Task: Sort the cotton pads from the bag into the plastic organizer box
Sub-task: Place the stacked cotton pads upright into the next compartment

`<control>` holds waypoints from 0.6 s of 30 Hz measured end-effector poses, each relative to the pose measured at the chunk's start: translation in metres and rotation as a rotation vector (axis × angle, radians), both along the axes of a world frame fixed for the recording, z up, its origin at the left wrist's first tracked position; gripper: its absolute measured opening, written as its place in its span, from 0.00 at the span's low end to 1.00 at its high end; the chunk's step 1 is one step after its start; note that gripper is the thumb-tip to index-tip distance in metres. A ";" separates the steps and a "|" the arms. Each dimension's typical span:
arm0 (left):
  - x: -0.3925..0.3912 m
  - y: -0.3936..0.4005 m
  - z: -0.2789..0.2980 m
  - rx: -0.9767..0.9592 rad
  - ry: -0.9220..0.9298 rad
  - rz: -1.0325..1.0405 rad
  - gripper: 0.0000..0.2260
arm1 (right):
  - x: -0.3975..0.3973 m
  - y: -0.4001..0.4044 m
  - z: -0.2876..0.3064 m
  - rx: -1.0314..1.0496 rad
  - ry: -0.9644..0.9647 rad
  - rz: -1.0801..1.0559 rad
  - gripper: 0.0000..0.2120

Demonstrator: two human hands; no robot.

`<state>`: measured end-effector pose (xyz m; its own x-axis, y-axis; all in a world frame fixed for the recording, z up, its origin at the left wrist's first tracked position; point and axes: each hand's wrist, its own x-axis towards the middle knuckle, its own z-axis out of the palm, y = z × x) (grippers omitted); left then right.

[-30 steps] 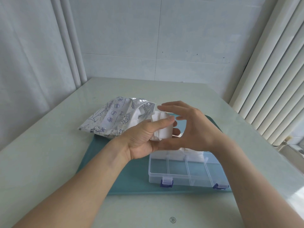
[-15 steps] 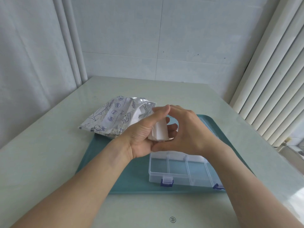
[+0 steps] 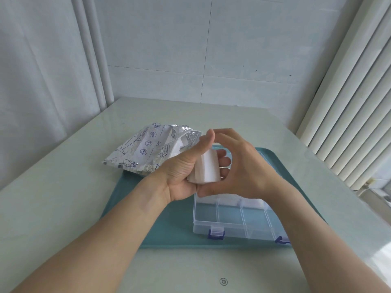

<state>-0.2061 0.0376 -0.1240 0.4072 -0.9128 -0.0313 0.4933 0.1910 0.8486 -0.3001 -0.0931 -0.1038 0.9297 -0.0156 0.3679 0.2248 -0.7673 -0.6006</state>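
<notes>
At 6 o'clock, nearest the camera, a small round logo mark (image 3: 223,281) sat on the pale table (image 3: 63,197). Beyond it lay the teal tray (image 3: 169,229), carrying the clear plastic organizer box (image 3: 230,220) at 5 o'clock. The box stood open, with blue latches (image 3: 215,233) on its near edge and its near row of compartments showing the tray through them. White material filled the far row, partly screened by the right forearm and wrist.

Above the far edge of the box, both hands met at centre. The left hand (image 3: 184,172) gripped a stack of white cotton pads (image 3: 206,170), thumb raised along the near face and fingers curled behind. The right hand (image 3: 243,170) cupped the same stack from the 3 o'clock side, thumb beneath it and fingers arched over the top; its grip closed around the pads. The hands concealed the far side of the stack.

At 10 o'clock from the hands, the printed foil bag (image 3: 148,151) lay on its side, mouth open toward the hands, resting partly on the tray's far-left corner. A tiled wall (image 3: 211,60) stood farthest, with vertical blinds (image 3: 349,102) at 2 o'clock.
</notes>
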 end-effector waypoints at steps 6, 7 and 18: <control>-0.008 0.002 0.008 -0.002 0.027 0.015 0.19 | 0.001 0.003 -0.002 -0.121 0.010 -0.071 0.43; -0.007 0.001 0.008 0.008 0.047 0.047 0.19 | 0.002 0.003 -0.002 -0.163 0.006 -0.083 0.43; -0.004 -0.001 0.001 0.045 0.065 0.047 0.09 | -0.002 0.005 0.001 -0.151 0.149 -0.077 0.38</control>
